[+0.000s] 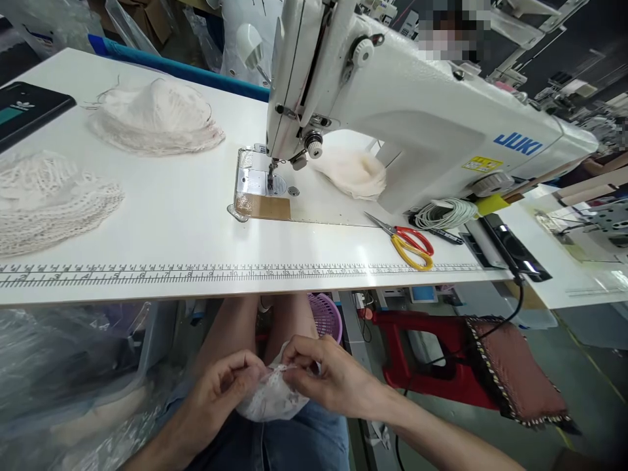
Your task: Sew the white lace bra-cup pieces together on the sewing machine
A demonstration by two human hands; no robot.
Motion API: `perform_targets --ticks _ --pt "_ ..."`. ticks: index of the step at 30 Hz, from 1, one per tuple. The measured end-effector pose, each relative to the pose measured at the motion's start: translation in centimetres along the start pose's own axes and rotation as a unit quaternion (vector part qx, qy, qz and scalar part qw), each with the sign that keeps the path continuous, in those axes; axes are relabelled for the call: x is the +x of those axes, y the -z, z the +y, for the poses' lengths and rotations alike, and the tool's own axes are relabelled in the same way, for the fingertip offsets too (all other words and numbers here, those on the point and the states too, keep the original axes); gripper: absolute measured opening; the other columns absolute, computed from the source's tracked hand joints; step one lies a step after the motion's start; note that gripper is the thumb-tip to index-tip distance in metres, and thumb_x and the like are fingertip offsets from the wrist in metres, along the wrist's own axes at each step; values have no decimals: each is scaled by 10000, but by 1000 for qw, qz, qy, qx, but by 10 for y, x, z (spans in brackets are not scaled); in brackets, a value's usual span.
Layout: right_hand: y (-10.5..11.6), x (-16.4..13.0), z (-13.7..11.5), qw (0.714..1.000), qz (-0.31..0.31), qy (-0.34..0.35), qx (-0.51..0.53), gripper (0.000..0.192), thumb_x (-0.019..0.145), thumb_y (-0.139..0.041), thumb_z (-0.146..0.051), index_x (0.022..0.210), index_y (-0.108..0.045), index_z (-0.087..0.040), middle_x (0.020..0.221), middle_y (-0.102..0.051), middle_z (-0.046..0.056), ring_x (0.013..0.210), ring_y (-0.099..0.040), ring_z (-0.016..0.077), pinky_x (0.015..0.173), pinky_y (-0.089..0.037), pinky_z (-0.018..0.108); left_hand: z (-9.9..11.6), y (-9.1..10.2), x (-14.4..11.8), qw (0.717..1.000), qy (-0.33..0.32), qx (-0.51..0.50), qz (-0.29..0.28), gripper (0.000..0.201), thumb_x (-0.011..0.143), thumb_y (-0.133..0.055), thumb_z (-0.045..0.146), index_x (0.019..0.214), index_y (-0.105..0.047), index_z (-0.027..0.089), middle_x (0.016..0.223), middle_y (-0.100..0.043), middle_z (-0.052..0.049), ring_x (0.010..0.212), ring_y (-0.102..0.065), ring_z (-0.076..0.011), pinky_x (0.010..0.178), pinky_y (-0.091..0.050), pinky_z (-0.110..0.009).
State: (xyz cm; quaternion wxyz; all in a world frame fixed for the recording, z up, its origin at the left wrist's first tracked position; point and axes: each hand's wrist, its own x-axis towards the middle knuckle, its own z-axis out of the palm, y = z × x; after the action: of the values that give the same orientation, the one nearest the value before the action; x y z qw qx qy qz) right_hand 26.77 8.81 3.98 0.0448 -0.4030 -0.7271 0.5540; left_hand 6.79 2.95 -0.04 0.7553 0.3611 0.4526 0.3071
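Small white lacy fabric piece (275, 401), crumpled, rounded below, pinched at its upper edge, over the lap (307, 435)

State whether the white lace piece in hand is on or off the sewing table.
Off: left hand and right hand hold the white lace piece over the lap, clear of the sewing table.

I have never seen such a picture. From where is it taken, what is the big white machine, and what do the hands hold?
The camera sits on the person's head, looking forward and down. The machine is a sewing machine marked JUKI. On the white table lie pale fabric pieces at the left and scissors with red and yellow handles; a ruler scale runs along the front edge. Below that edge, over the lap, the left hand and right hand pinch a small white cloth.
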Motion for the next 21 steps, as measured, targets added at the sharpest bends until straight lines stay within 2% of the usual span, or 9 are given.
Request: perform_targets --ticks 2,5,8,12,15,19,21 --pt "-1 1 1 1000 -6 1 17 84 829 -497 -156 885 -560 -162 610 -533 -49 533 -448 68 536 -337 172 3 1 0 998 -9 68 6 324 824 -538 498 815 -612 183 688 -562 13 651 -489 -133 605 -366 -208" --pt "0 1 2 1000 -8 5 16 91 840 -499 -162 893 -573 -165 639 -540 -39 565 -466 77 547 -354 176 5 0 2 976 -11 213 52 192 762 -635 389 801 -668 203 780 -639 -17 791 -554 -200 728 -387 -257" --pt "3 2 2 999 -6 44 -24 82 832 -574 -220 893 -599 -171 753 -573 -4 708 -520 114 646 -399 211 7 -1 4 961 -3 267 69 145 754 -637 352 736 -698 222 776 -642 -21 818 -564 -214 771 -387 -277" --pt "5 6 4 994 -19 102 -17 189 789 -660 -346 857 -620 -175 1018 -551 60 957 -522 168 820 -416 287 12 2 4 953 19 299 41 231 805 -570 407 728 -700 231 746 -614 -10 785 -551 -198 738 -382 -262" --pt "5 10 7 992 -21 118 42 152 787 -669 -302 764 -599 -168 1041 -565 61 1005 -527 160 875 -408 303 17 10 3 947 20 320 3 340 868 -462 448 738 -679 221 718 -589 -6 746 -528 -182 668 -362 -239" --pt "8 13 9 987 -38 127 93 184 771 -682 -229 670 -545 -158 1091 -605 73 1034 -537 165 907 -392 334 22 18 3 936 -12 344 -72 195 778 -636 392 694 -633 216 766 -605 30 832 -513 -180 779 -324 -237" --pt "11 14 10 986 -48 129 98 209 776 -672 -207 645 -518 -155 1129 -600 77 1049 -533 171 914 -381 344 23 19 3 924 -2 373 -82 197 757 -662 361 658 -592 205 751 -580 39 820 -505 -178 772 -316 -238"
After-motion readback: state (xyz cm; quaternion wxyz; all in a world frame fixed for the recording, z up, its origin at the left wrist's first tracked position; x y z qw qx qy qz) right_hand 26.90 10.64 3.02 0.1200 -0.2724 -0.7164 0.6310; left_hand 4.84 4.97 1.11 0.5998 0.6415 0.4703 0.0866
